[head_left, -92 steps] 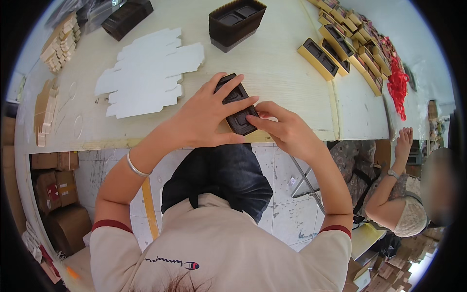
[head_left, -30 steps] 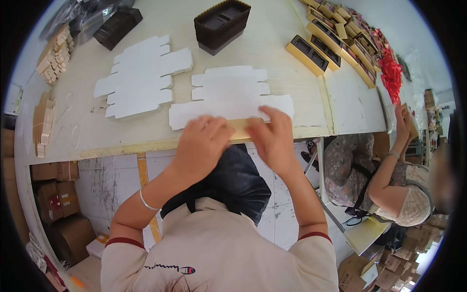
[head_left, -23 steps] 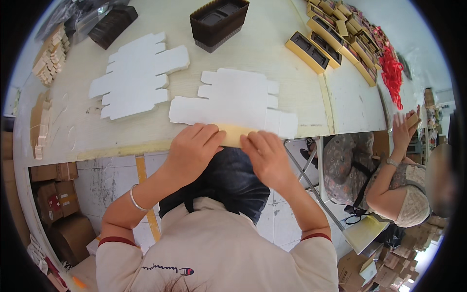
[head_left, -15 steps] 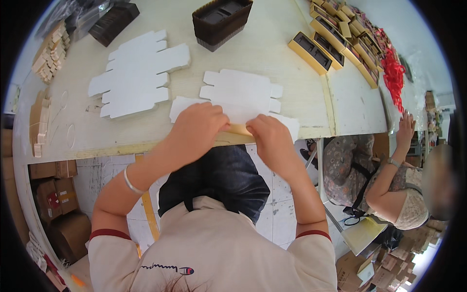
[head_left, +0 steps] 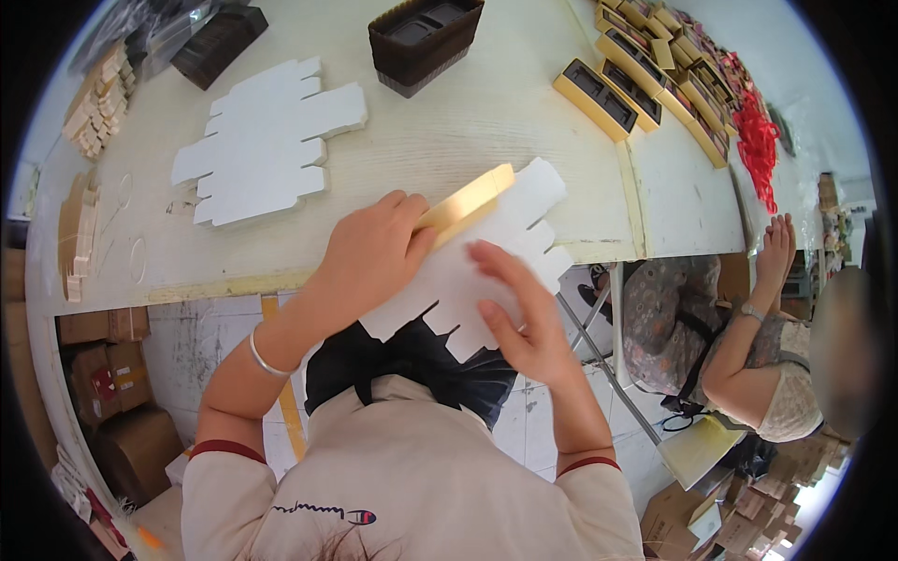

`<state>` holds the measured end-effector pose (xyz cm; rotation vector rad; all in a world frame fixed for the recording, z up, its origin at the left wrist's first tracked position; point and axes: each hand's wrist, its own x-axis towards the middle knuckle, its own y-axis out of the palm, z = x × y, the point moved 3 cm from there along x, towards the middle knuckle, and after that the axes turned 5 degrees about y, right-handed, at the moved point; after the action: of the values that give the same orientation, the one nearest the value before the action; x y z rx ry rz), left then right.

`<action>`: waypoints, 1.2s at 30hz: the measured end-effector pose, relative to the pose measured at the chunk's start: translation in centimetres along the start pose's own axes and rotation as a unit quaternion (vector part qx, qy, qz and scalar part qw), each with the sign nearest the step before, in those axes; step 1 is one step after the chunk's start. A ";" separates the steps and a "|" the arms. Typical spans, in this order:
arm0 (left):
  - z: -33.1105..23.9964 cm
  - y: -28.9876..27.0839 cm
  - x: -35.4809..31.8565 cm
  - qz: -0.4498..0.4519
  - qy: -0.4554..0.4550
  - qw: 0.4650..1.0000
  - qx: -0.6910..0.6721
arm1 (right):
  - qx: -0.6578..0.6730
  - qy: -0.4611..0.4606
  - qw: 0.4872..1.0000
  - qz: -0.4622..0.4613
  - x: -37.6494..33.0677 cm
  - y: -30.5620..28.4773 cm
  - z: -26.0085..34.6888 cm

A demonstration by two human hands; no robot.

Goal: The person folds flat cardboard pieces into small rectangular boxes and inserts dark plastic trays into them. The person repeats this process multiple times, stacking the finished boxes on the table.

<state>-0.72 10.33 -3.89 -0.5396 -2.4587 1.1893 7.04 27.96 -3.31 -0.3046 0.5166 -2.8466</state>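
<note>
A white die-cut box blank lies tilted across the table's front edge, its near part over my lap. One side of it stands folded up and shows a gold outer face. My left hand is closed on that folded edge, fingers over the gold strip. My right hand hovers at the blank's right side, fingers apart and a little blurred, gripping nothing. To the left on the table lies a stack of flat white blanks.
A stack of dark brown plastic trays stands at the back. Gold boxes with dark inserts and red ribbon are at the back right. Cut cardboard pieces lie at the left. A co-worker sits at the right.
The blank has been turned so its folded gold edge points to the far right. My left hand keeps hold of it; my right hand has let go and moved nearer to me.
</note>
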 end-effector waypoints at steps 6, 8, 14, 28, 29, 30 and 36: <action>1.3 -0.9 3.2 0.021 0.084 0.996 0.037 | -0.428 -0.172 0.887 0.009 -2.0 -1.8 -1.9; 1.8 -0.6 3.8 0.020 0.113 0.993 0.036 | -0.380 -0.182 0.907 -0.015 -1.2 -1.8 -2.8; 1.7 -0.7 4.6 0.035 0.157 0.986 0.046 | -0.309 -0.047 0.949 -0.040 4.0 -0.2 -1.3; -1.9 -1.3 0.2 -0.078 0.297 0.951 0.035 | -0.346 -0.169 0.921 -0.065 1.9 0.5 -1.9; -1.7 -0.9 -0.3 -0.046 0.287 0.956 0.032 | -0.338 -0.164 0.925 -0.056 2.2 0.4 -1.6; -1.2 -0.3 -0.7 -0.014 0.275 0.961 0.029 | -0.327 -0.142 0.934 -0.037 2.3 0.4 -1.4; -0.2 1.2 -0.9 0.012 0.176 0.984 0.025 | -0.236 0.023 0.969 0.075 4.6 -0.4 -1.0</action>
<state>0.31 10.71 -4.87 -0.7009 -2.1231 1.0572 2.34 27.39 -3.33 -0.2643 1.1743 -2.5571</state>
